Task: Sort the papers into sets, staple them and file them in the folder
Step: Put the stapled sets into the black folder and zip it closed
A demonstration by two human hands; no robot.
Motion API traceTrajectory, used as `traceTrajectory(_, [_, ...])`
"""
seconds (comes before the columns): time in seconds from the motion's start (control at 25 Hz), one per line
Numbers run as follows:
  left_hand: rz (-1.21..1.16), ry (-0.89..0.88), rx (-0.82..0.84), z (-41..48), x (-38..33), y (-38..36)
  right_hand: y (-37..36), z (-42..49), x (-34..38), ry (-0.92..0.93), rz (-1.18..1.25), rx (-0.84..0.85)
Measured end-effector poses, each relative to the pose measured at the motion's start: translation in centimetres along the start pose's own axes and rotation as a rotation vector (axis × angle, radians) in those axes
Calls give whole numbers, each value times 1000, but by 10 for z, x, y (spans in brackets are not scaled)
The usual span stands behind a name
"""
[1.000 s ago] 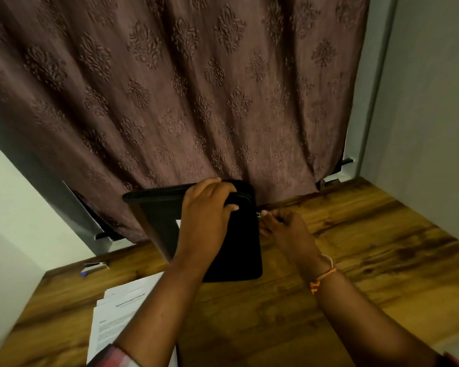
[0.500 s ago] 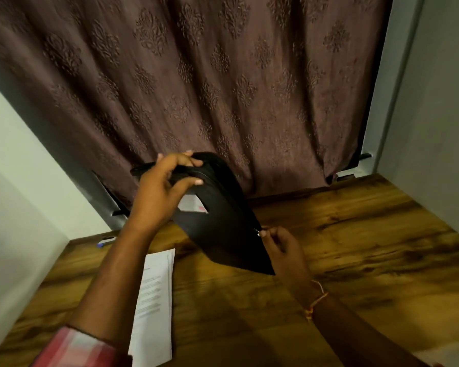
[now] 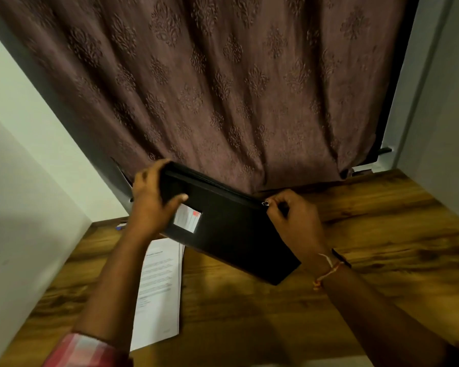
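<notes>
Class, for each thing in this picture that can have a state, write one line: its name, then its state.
folder: tilted, held up by both hands.
left hand: grips the folder's top left corner.
right hand: pinches the zip pull.
papers: lying flat on the table, outside the folder.
curtain: drawn shut.
</notes>
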State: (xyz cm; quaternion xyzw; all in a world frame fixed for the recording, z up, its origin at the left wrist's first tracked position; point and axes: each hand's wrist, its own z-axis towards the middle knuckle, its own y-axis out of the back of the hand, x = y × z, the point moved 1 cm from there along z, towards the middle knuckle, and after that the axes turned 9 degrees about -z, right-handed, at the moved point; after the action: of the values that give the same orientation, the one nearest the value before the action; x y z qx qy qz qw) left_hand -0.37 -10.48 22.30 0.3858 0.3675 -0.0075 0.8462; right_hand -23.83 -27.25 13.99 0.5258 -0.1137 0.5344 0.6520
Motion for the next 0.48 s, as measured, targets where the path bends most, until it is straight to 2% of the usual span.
traceTrajectory(0.08, [465,-218,8,-7,-12,-22,-3,2,2,8,-9,8])
traceTrajectory(0.12, [586,-343,46,-13,-22,-38,-4,3,3,17,-8,10])
traceTrajectory(0.2, [625,-536,175,-27,-38,-72,-6,4,6,44,-19,7])
traceTrajectory(0.28, [622,-614,244,-37,-45,-98,-6,5,7,49,-41,-4])
traceTrajectory(0.48, [606,-689,150,-31,-47,-116,7,5,1,-82,-81,72])
